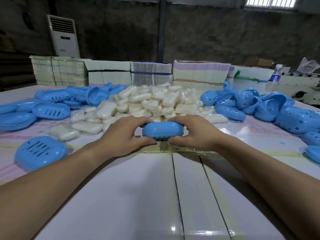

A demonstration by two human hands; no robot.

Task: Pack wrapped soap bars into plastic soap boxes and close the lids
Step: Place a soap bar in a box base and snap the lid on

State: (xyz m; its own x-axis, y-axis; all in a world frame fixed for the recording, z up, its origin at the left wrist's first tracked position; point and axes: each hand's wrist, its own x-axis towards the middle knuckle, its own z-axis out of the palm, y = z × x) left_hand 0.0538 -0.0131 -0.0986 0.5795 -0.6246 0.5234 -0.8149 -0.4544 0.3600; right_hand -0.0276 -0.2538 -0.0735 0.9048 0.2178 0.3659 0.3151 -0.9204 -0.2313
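The closed soap box (162,131) hides its contents, and both hands' fingertips vanish behind it.

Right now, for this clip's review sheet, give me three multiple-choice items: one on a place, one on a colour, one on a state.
1. Where is the pile of wrapped soap bars?
A. Behind the held soap box
B. On the floor
C. Left of the air conditioner

2. What colour is the held soap box?
A. Red
B. Blue
C. Green

3. How is the held box?
A. Lid wide open
B. Lying untouched
C. Lid down, gripped by both hands

Answers: 1 A, the pile lies beyond the box; 2 B, its shell is blue; 3 C, the left hand and right hand curl round its ends.
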